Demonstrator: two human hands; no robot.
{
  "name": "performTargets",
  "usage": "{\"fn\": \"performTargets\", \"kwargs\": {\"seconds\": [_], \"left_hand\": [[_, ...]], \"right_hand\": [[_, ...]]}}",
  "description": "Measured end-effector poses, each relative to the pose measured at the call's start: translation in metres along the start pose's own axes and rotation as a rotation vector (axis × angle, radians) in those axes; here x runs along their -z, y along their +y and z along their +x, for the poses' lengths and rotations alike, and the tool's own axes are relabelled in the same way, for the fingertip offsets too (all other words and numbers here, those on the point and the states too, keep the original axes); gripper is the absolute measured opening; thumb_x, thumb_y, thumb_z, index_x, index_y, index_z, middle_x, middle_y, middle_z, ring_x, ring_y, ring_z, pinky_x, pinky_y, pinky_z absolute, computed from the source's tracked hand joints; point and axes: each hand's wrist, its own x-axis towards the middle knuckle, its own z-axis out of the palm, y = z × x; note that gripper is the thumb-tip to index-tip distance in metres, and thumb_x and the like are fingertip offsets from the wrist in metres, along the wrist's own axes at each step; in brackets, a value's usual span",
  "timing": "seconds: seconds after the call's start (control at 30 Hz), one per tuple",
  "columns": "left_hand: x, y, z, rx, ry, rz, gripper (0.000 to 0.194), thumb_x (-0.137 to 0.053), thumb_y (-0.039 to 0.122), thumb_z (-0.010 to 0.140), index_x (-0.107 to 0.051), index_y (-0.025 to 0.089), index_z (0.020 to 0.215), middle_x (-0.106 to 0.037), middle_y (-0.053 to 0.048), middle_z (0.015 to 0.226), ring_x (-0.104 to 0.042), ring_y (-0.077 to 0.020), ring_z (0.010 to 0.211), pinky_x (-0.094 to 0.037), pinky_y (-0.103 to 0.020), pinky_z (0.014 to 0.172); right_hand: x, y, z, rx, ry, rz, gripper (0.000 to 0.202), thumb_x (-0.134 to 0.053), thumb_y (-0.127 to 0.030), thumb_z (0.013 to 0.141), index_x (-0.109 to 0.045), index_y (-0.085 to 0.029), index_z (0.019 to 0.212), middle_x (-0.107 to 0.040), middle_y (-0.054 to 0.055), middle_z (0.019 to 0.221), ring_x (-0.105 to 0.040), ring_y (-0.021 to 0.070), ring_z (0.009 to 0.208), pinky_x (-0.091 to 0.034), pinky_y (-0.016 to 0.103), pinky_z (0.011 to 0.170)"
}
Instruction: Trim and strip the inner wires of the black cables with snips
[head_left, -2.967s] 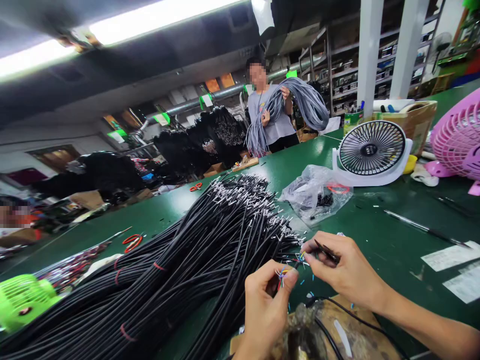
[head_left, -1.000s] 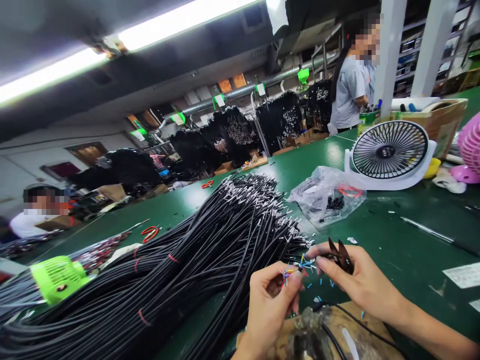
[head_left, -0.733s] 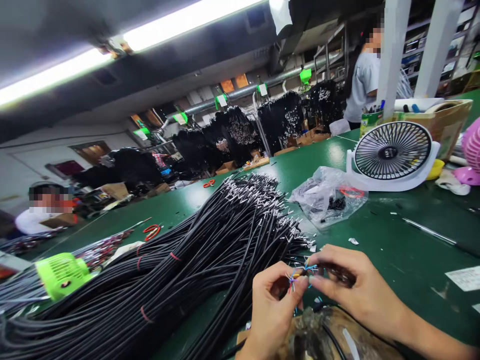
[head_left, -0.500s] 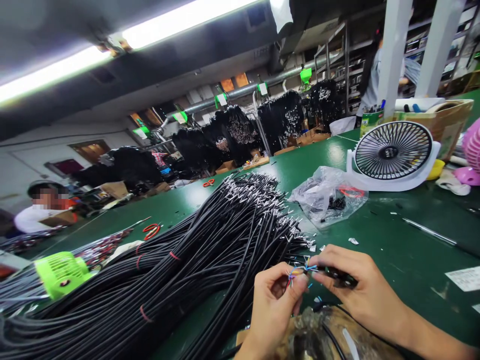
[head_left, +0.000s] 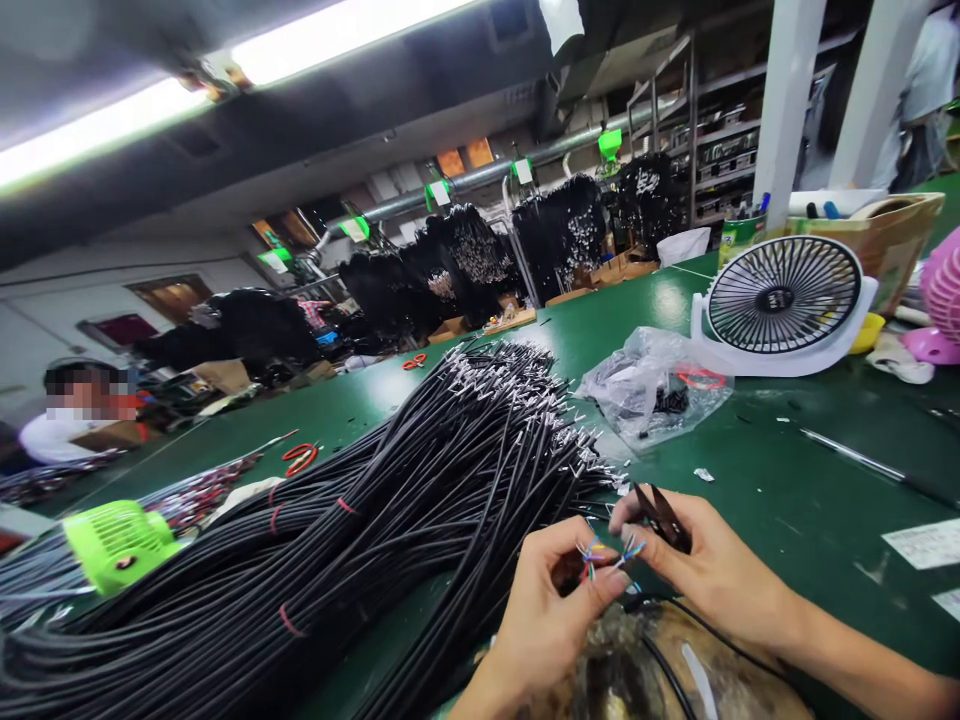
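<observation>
Snips (head_left: 663, 518) have tipped up in curled right hand (head_left: 705, 560), beside coloured wires (head_left: 593, 552) pinched by left hand (head_left: 551, 610).

Green table (head_left: 360, 400), black cables (head_left: 360, 500), clear bag (head_left: 637, 385), white fan (head_left: 784, 300)

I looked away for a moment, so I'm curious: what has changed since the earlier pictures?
The person carrying grey cables across the green table moved off rightwards; light clothing shows beyond the white pillars, perhaps theirs. In the right hand, the dark metal snips have tipped up, blades showing again. No hand visibly let go: the left hand still pinches thin multicoloured wires. The pile of black cables stayed put.
</observation>
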Motion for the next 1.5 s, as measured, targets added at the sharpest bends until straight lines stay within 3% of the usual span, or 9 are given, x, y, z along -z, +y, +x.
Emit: {"fn": "performTargets", "kwargs": {"seconds": [0.13,0.33,0.53,0.73,0.8,0.93,1.07,1.23,1.5], "left_hand": [[0.003,0.003,0.001,-0.081,0.050,0.108,0.026,-0.070,0.029,0.070,-0.054,0.013,0.057,-0.043,0.003,0.056,-0.038,-0.0090,0.054,-0.032,-0.019,0.049],[0.005,0.004,-0.001,-0.097,0.065,0.177,0.020,-0.067,0.025,0.072,-0.057,0.013,0.060,-0.044,0.003,0.056,-0.038,-0.0090,0.053,-0.029,-0.019,0.049],[0.002,0.006,-0.003,-0.112,0.062,0.301,0.019,-0.065,0.021,0.074,-0.055,0.013,0.060,-0.044,0.003,0.055,-0.037,-0.0080,0.049,-0.029,-0.019,0.046],[0.007,-0.002,-0.006,-0.474,0.139,0.411,0.015,-0.065,0.009,0.072,-0.055,0.015,0.063,-0.055,0.002,0.060,-0.051,-0.0101,0.054,-0.040,-0.020,0.051],[0.010,-0.004,-0.006,-0.587,0.175,0.457,0.014,-0.064,0.004,0.072,-0.057,0.016,0.066,-0.057,0.001,0.062,-0.053,-0.0102,0.054,-0.042,-0.020,0.051],[0.013,-0.005,-0.006,-0.802,0.306,0.549,0.024,-0.063,-0.004,0.069,-0.062,0.016,0.083,-0.060,0.000,0.066,-0.055,-0.0112,0.055,-0.045,-0.022,0.050],[0.011,-0.003,-0.007,-0.895,0.375,0.587,0.030,-0.063,-0.006,0.068,-0.063,0.016,0.088,-0.061,0.000,0.066,-0.055,-0.0106,0.053,-0.047,-0.022,0.047],[0.008,-0.001,-0.006,-0.896,0.383,0.590,0.027,-0.063,-0.005,0.068,-0.063,0.017,0.084,-0.062,0.001,0.063,-0.055,-0.0099,0.050,-0.047,-0.021,0.045],[0.008,-0.005,-0.008,-0.885,0.365,0.604,0.025,-0.064,-0.006,0.067,-0.063,0.014,0.082,-0.060,-0.001,0.062,-0.055,-0.0106,0.050,-0.046,-0.022,0.045]], "right_hand": [[0.001,-0.002,-0.002,-0.007,0.104,-0.093,0.022,-0.051,-0.034,0.086,-0.061,-0.016,0.079,-0.059,0.002,0.074,-0.054,0.0154,0.070,-0.044,0.026,0.065],[0.008,-0.013,-0.006,0.036,0.014,-0.230,0.015,-0.058,-0.030,0.079,-0.066,-0.016,0.080,-0.049,-0.003,0.060,-0.040,0.0111,0.054,-0.033,0.023,0.049],[0.005,-0.010,-0.009,0.145,0.085,-0.305,0.019,-0.055,-0.027,0.084,-0.067,-0.015,0.077,-0.061,0.004,0.069,-0.053,0.0153,0.064,-0.041,0.027,0.059],[0.004,-0.011,-0.006,0.017,0.025,-0.126,0.019,-0.056,-0.031,0.082,-0.066,-0.015,0.080,-0.066,0.005,0.074,-0.061,0.0176,0.071,-0.049,0.028,0.064],[0.004,-0.009,-0.006,-0.007,0.034,-0.131,0.023,-0.052,-0.034,0.086,-0.065,-0.016,0.092,-0.067,0.005,0.082,-0.062,0.0181,0.077,-0.051,0.029,0.069],[0.003,0.000,-0.012,0.028,0.059,-0.282,0.039,-0.047,-0.038,0.090,-0.049,-0.023,0.126,-0.065,0.008,0.104,-0.061,0.0204,0.094,-0.050,0.036,0.083],[0.002,0.003,-0.015,0.150,0.113,-0.410,0.031,-0.046,-0.036,0.091,-0.057,-0.029,0.119,-0.062,0.007,0.119,-0.053,0.0250,0.114,-0.041,0.045,0.098],[0.000,-0.004,-0.011,0.301,0.125,-0.417,0.026,-0.048,-0.030,0.090,-0.064,-0.029,0.111,-0.069,0.005,0.102,-0.064,0.0213,0.094,-0.054,0.030,0.077],[0.001,-0.006,-0.010,0.260,0.081,-0.384,0.024,-0.048,-0.028,0.091,-0.067,-0.029,0.106,-0.070,0.003,0.091,-0.065,0.0183,0.081,-0.052,0.025,0.063]]}}
